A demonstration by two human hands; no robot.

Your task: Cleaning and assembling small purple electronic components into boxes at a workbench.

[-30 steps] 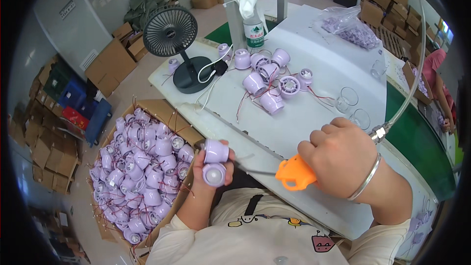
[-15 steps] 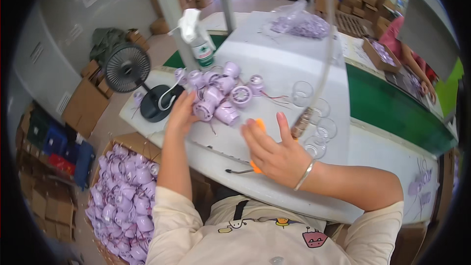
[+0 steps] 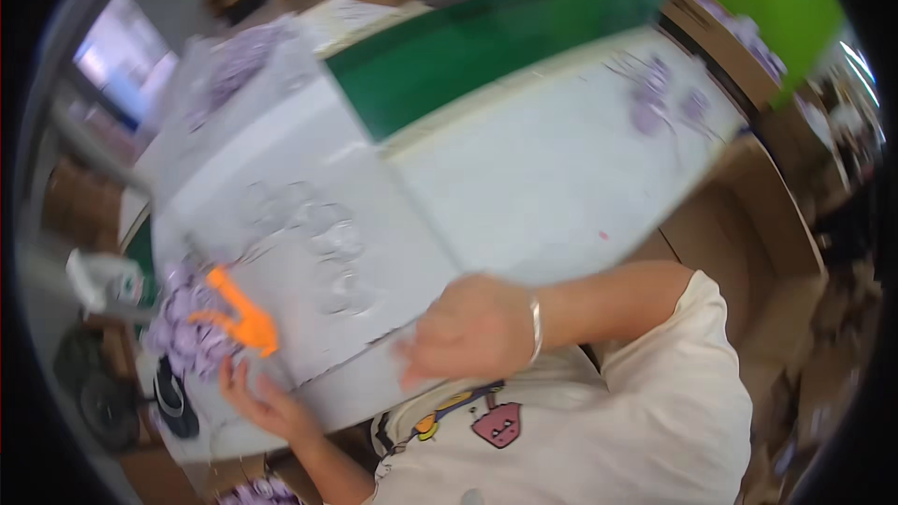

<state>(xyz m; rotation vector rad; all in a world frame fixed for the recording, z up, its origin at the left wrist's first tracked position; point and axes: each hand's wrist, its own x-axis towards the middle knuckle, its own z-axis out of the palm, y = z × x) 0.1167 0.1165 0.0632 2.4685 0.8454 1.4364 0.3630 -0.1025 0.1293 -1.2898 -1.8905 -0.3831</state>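
My left hand is at the near left edge of the table, fingers spread and holding nothing. Just beyond it sits a pile of small light-purple plastic housings. An orange pistol-shaped tool shows in front of the pile, close to my left fingertips. My right hand, with a bracelet at the wrist, is over the table's front edge near my shirt. Its fingers look bent but are smeared by motion, so any hold is unclear. Several clear round rings or cups lie beyond it on the white surface.
A white spray bottle and a dark fan stand at the left. A green strip crosses the far side. More purple parts lie at the far right. An open cardboard box adjoins the right edge.
The view has swung to the right. My right hand has moved away from the orange tool, toward my body. My left hand has come back from the purple pile.
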